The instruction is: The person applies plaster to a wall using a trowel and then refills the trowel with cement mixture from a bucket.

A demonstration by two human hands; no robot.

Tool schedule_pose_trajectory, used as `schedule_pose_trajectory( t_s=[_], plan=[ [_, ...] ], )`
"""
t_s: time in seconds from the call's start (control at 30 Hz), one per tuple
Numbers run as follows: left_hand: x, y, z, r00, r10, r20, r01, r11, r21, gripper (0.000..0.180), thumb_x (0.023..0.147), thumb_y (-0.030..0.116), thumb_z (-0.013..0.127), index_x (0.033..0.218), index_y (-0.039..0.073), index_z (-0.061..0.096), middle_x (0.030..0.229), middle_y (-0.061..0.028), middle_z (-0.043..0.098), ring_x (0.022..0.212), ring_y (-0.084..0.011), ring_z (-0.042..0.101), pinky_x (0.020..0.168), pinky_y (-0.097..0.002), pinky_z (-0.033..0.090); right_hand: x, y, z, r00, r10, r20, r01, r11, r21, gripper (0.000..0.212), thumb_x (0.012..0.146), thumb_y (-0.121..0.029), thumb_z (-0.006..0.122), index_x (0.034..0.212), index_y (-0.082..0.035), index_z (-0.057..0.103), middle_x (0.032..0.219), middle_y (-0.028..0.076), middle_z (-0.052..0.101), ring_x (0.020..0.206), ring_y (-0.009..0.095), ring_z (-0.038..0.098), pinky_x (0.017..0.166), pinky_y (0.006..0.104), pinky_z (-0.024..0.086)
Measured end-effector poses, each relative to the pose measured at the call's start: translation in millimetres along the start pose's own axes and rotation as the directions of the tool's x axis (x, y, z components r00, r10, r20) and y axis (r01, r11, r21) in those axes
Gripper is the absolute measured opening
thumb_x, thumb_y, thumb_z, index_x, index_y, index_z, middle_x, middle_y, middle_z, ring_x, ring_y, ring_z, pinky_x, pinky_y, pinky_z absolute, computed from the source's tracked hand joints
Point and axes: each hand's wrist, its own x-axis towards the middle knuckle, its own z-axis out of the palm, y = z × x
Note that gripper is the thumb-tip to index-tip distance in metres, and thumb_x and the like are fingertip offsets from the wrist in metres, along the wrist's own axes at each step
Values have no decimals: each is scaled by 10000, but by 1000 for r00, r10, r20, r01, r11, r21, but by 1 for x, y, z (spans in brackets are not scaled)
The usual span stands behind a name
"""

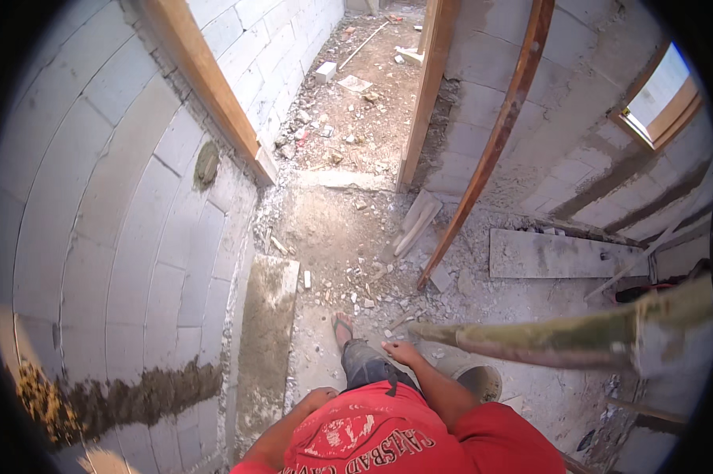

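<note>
Apparently between handling steps, the person's left hand [319, 397] is nearest a long, mortar-smeared flat board [263, 336] on the floor; the right hand [404, 354], near a grey round-mouthed container [491, 381], looks loosely curled. Neither grip's hold can be told; lifting either thing calls for reaching down.

Bucket [481, 382] right (board [266, 332] left)

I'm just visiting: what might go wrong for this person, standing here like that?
The sandalled foot stands near loose rubble, so a stumble or cut toe seems possible. The slanting wooden beam might fall if bumped; its upper end is out of view. The bamboo pole on the right could perhaps catch the right arm.
</note>
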Motion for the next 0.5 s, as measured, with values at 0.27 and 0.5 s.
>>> schedule_pose_trajectory(
  t_s=[0.27, 0.5],
  plan=[
    [6, 4, -266, 964, -202, -172, 213, 976, 53, 863, 774, 585, 652, 1446, 114, 385, 1438, -248, 406, 1323, -387, 410, 1074, -413, 363, 164, -294, -104, 954, -294, 66, 301, 914, -271, 491, 880, -471, 548, 1102, -53, 678, 1095, 196, 663, 1029, 361, 627, 901, 442, 483],
    [81, 121, -457, 944, -208, -256, 237, 967, 88, 1028, 699, 684, 665, 1507, 190, 265, 1575, -209, 84, 1390, -420, 285, 1110, -467, 303, 240, -457, -218, 928, -365, -79, 355, 928, -112, 448, 893, -449, 533, 1079, -72, 687, 1053, 198, 672, 984, 360, 639, 861, 440, 495]
  ],
)
